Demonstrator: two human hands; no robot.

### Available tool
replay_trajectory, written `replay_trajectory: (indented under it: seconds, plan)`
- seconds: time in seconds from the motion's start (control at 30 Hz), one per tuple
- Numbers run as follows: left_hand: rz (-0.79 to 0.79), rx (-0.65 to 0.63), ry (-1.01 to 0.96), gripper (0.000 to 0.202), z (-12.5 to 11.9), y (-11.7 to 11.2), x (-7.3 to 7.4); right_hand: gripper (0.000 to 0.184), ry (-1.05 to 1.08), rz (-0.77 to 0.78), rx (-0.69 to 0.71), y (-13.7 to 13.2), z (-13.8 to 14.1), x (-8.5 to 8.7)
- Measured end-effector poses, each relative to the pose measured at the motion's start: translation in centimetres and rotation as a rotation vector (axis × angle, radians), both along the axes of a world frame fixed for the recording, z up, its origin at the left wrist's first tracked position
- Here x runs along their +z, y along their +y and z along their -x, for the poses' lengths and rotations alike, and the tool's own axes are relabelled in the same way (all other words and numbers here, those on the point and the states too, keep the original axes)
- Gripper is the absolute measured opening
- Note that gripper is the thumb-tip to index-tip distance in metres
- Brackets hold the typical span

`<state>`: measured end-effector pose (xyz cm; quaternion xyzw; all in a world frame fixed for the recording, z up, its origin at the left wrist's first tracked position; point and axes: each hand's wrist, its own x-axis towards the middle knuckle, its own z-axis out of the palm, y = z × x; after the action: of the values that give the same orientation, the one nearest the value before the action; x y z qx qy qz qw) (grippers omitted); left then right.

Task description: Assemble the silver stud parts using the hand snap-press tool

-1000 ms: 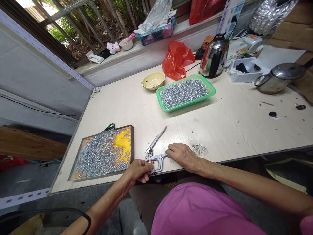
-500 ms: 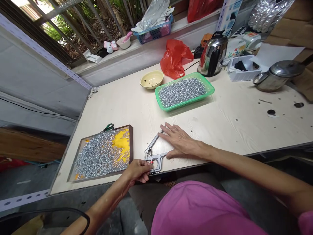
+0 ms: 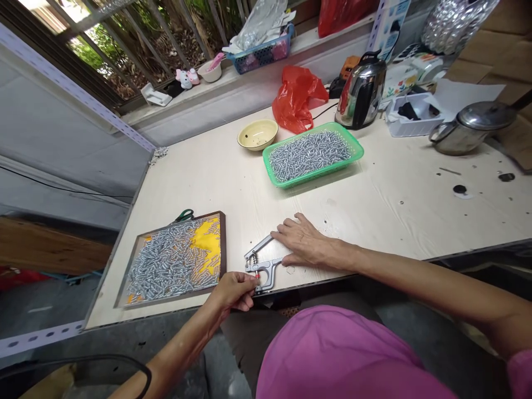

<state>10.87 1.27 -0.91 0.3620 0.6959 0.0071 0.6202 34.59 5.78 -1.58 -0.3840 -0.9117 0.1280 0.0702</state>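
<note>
Metal press pliers (image 3: 262, 265) lie at the front edge of the pale wooden table (image 3: 394, 210). My left hand (image 3: 235, 290) is pinched at the pliers' jaw, on something too small to make out. My right hand (image 3: 305, 244) is wrapped over the pliers' handles, pressing the upper handle down. To the left lies a brown-framed tray (image 3: 178, 259) with a yellow base, filled with several small silver metal parts. Further back stands a green basket (image 3: 312, 154) full of the same silver parts.
A cream bowl (image 3: 257, 134), a red plastic bag (image 3: 298, 97), a steel kettle (image 3: 361, 92), a white tray (image 3: 411, 114) and a steel pot (image 3: 477, 126) stand along the back. Green-handled scissors (image 3: 183, 215) lie behind the brown tray. A blue basket (image 3: 261, 51) sits on the window ledge.
My right hand went from the lower handle up over the raised upper handle, then closed on it and pushed it down. My left hand stayed at the jaw.
</note>
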Motion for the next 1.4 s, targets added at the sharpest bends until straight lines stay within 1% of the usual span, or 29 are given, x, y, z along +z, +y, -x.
replay_trajectory:
  seconds: [0.07,0.13,0.17,0.2,0.27,0.33,0.37,0.4,0.47,0.57,0.63,0.67,0.73,0.8,0.87,0.97,1.0,1.1,1.2,1.27,1.37,1.4]
  plan:
    - [-0.01,-0.004,0.017,0.051,0.1,-0.3,0.0,0.045,0.007,-0.015,0.006,-0.4,0.0,0.0]
    - [-0.071,-0.07,0.104,0.048,0.2,-0.7,0.2,0.04,0.0,-0.026,0.018,-0.6,0.1,-0.2]
    - [-0.155,-0.129,0.179,0.047,0.1,-1.0,0.3,0.037,-0.006,-0.03,0.025,-0.7,0.1,-0.4]
    - [-0.28,-0.202,0.263,0.045,0.0,-1.2,0.5,0.034,-0.012,-0.036,0.031,-0.8,0.2,-0.5]
    - [-0.597,-0.364,0.398,0.038,-0.6,-1.6,0.8,0.029,-0.016,-0.054,0.034,-0.8,0.3,-0.9]
    - [-0.883,-0.517,0.45,0.028,-1.5,-1.6,0.7,0.03,-0.016,-0.07,0.024,-1.0,0.4,-1.2]
    - [-0.981,-0.593,0.453,0.029,-2.1,-1.3,0.6,0.032,-0.015,-0.071,0.015,-1.0,0.4,-1.3]
    - [-1.056,-0.666,0.451,0.034,-2.6,-1.0,0.3,0.034,-0.013,-0.069,0.003,-1.2,0.4,-1.3]
    - [-1.145,-0.797,0.428,0.048,-3.6,0.0,-0.4,0.043,0.004,-0.055,-0.019,-1.4,0.2,-1.2]
    - [-1.141,-0.923,0.375,0.056,-4.6,1.6,-1.2,0.061,0.038,-0.028,-0.044,-1.9,-0.3,-0.7]
    - [-1.102,-0.966,0.386,0.059,-5.0,2.4,-1.2,0.065,0.031,0.003,-0.073,-2.1,-0.4,-0.3]
    - [-1.079,-0.985,0.404,0.061,-5.2,2.6,-1.0,0.061,0.017,0.018,-0.086,-2.1,-0.4,-0.2]
    - [-1.029,-1.03,0.433,0.06,-5.4,3.1,-0.5,0.049,-0.023,0.03,-0.102,-2.2,-0.1,-0.4]
    - [-0.98,-1.065,0.435,0.051,-5.5,3.4,-0.1,0.036,-0.05,0.025,-0.106,-2.3,0.3,-0.8]
    - [-0.965,-1.067,0.428,0.041,-5.4,3.5,0.1,0.026,-0.048,0.019,-0.117,-2.3,0.7,-1.4]
    - [-0.974,-1.033,0.437,0.032,-5.2,3.4,-0.1,0.009,-0.016,0.036,-0.106,-2.5,1.1,-1.8]
    - [-0.975,-1.027,0.445,0.029,-5.2,3.3,-0.2,0.008,-0.009,0.05,-0.1,-2.5,1.1,-1.9]
    - [-0.972,-1.034,0.468,0.021,-5.1,3.1,-0.3,0.015,-0.01,0.079,-0.086,-2.7,1.2,-1.8]
    - [-0.989,-1.043,0.476,0.022,-5.1,3.2,-0.4,0.013,-0.016,0.063,-0.075,-2.5,1.1,-1.6]
    - [-1.022,-1.026,0.489,0.03,-5.0,3.3,-0.5,0.012,0.003,0.042,-0.087,-2.1,0.6,-1.3]
    - [-1.092,-0.967,0.52,0.045,-4.8,2.8,-1.0,0.034,0.071,0.044,-0.055,-1.1,-0.5,-0.9]
    - [-1.124,-0.942,0.526,0.047,-4.8,2.4,-1.3,0.036,0.097,0.05,-0.034,-0.7,-0.9,-0.9]
